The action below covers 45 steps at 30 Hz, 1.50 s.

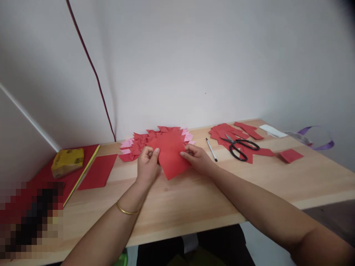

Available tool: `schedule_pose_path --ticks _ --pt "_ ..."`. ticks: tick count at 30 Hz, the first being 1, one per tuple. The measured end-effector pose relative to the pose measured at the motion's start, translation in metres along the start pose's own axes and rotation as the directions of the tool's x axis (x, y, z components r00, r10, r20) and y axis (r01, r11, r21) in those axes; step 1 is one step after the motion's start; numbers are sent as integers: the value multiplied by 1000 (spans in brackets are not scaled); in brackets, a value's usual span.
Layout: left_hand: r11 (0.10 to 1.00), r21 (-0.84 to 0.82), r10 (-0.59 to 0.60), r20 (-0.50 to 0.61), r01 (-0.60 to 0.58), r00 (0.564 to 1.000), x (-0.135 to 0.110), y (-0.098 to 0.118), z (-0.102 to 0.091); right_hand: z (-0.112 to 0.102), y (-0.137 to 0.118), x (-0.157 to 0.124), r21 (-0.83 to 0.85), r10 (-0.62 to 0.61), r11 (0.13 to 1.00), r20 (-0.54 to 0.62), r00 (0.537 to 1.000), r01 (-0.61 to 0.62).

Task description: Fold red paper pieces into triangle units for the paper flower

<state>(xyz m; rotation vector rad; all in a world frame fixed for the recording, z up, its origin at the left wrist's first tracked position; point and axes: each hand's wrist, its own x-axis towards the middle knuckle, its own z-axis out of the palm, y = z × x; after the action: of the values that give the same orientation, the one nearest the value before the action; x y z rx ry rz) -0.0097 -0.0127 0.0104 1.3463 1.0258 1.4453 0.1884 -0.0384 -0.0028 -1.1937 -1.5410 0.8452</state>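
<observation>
A red square of paper (172, 157) is held just above the wooden table (194, 199), turned like a diamond. My left hand (147, 165) pinches its left corner, thumb on top and fingers curled. My right hand (197, 158) grips its right edge with closed fingers. Just behind the sheet lies a pile of folded red and pink paper pieces (138, 145), partly hidden by it.
Black scissors (240, 146) rest on red paper scraps (226, 132) at the right, with a pen (211, 149) beside them. A red sheet (98, 170) and a yellow packet (67, 161) lie at the left. A purple ribbon (316, 138) sits far right.
</observation>
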Motion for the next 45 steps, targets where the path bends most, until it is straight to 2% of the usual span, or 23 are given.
schedule_pose_path --ticks 3,5,6,7,9,10,12,15,17,20,22,25,27,30,33,37,39,42,45 --pt "1000 9 12 8 -12 1000 4 8 -4 0 0 2 32 14 999 -22 1000 -13" --pt "991 -122 -44 70 53 997 6 11 -4 0 -3 1 50 17 999 -36 999 -15" --pt "970 -210 -89 142 118 986 5 10 -3 0 -4 1 59 21 998 -41 999 -19" --pt "937 -282 -140 239 207 961 3 10 -2 -1 -6 0 69 29 997 -42 999 -26" --pt "849 -348 -240 418 398 876 -1 8 3 -1 -8 -1 90 46 995 -33 998 -43" --pt "808 -350 -290 465 475 836 -4 7 5 -1 -7 -1 97 48 994 -23 999 -46" --pt "745 -384 -358 460 545 813 -9 7 10 0 -5 -1 97 23 995 -9 1000 -22" --pt "697 -468 -386 393 543 834 -11 10 13 -1 0 0 76 -59 995 -27 998 61" --pt "675 -519 -393 348 524 851 -10 11 12 -3 2 1 3 -130 991 -86 988 131" --pt "645 -568 -417 299 511 858 -5 12 9 -7 0 2 -233 -335 928 -190 923 289" --pt "631 -581 -426 295 515 855 -4 12 8 -8 -3 2 -345 -470 851 -159 869 397" --pt "626 -577 -420 318 525 850 -4 14 9 -5 -6 0 -362 -544 785 -14 839 502" --pt "621 -564 -419 347 544 839 -6 16 11 -1 -5 -1 -330 -561 772 45 826 543" --pt "599 -552 -426 393 580 815 -8 19 11 0 -3 -2 -247 -572 789 42 819 563" --pt "565 -544 -404 472 620 783 -7 20 8 -3 -4 -2 -203 -530 830 4 848 520" --pt "528 -545 -362 550 652 753 -6 20 5 -5 -5 -3 -244 -451 869 -32 892 430" --pt "540 -552 -337 549 635 765 -7 19 5 -4 -5 -3 -252 -405 890 -59 912 379" --pt "627 -548 -284 502 554 817 -12 16 8 -1 -5 -4 -255 -348 913 -82 934 318" --pt "697 -514 -295 431 500 853 -16 12 12 1 -5 -6 -258 -320 922 -82 944 290"
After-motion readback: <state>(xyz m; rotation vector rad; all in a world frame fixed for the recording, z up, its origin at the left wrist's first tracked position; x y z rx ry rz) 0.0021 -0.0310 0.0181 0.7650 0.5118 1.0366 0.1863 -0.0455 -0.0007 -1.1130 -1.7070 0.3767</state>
